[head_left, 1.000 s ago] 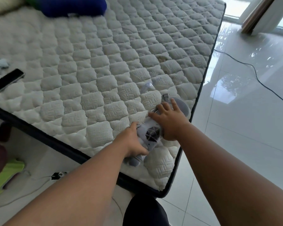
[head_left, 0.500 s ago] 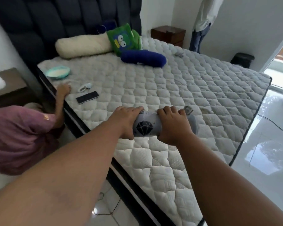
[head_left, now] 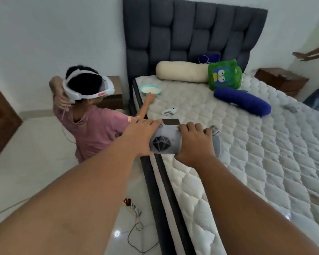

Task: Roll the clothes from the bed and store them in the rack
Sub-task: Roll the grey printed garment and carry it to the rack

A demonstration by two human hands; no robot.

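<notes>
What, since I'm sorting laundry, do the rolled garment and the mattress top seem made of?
Rolled garment: matte grey cloth, probably cotton knit, since it rolls softly; black diamond print. Mattress top: white quilted textile, faint sheen, stitched into puffy pads.

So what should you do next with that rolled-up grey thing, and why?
Probably carry the rolled grey garment off to the rack, not in view. Left hand and right hand both grip it, held over the bed edge, so the rolling looks done. A loose end sticks out by the right hand, so a firm grip should stop it unrolling.
</notes>
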